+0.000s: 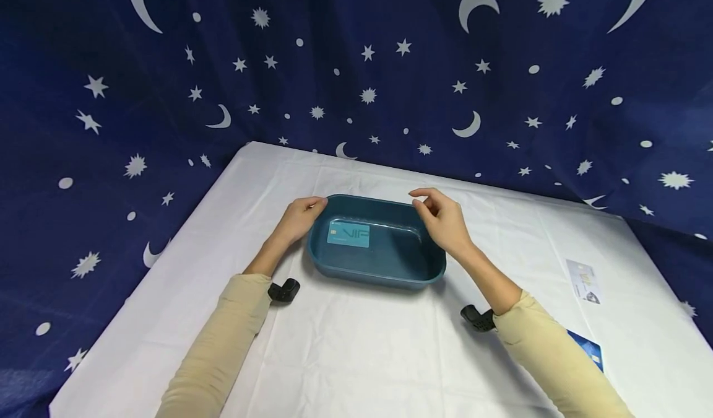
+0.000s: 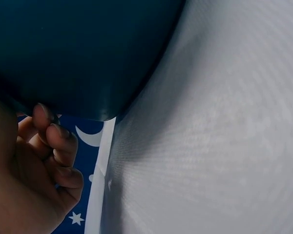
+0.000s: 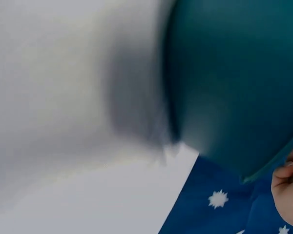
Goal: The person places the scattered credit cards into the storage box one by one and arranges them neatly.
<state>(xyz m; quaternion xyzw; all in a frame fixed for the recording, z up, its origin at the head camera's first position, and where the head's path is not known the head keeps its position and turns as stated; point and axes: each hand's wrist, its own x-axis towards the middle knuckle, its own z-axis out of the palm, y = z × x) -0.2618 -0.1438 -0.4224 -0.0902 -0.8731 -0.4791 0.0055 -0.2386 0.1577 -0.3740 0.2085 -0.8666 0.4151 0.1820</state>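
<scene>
A dark teal oblong plastic bin [image 1: 379, 277] is between both hands over the white table. My left hand [image 1: 301, 218] pinches its rim at the far left corner, thumb on top. In the left wrist view, that hand's curled fingers [image 2: 61, 139] lie just outside the bin. At the far right corner, my right hand [image 1: 445, 223] holds the rim with bent fingers, its index finger raised; part of this grip is hidden. Inside the bin, toward the left, lies a light blue VIP card [image 1: 348, 234].
A silver-white VIP card [image 1: 583, 280] lies on the white tablecloth [image 1: 356, 350] at the right. Closer to me, a blue card [image 1: 587, 348] is partly covered by my right sleeve. A navy curtain [image 1: 356, 65] with moons and stars hangs behind the table.
</scene>
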